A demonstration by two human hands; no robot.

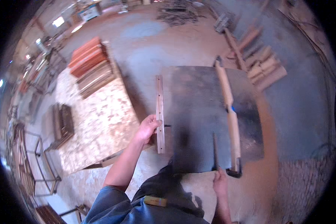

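My left hand (148,127) is closed round a narrow wooden strip (160,106) with several small dark holes along its face. The strip stands lengthwise just left of a dark flat worktable (192,100). A short dark peg (167,126) shows beside the strip, near the table's left edge. My right hand (220,181) is at the near edge of the table, its fingers closed at the lower end of a thin dark rod (215,149). Right of the rod, a long wooden bar (229,112) with black end pieces and a small blue spot lies across the tabletop.
On the left, a mottled pale table (100,115) carries reddish boards (87,58) and brown boards (97,79). More dark boards (63,121) stand at its left side. Wood pieces (265,69) lie beyond the worktable. A yellowish block (155,201) is at my waist.
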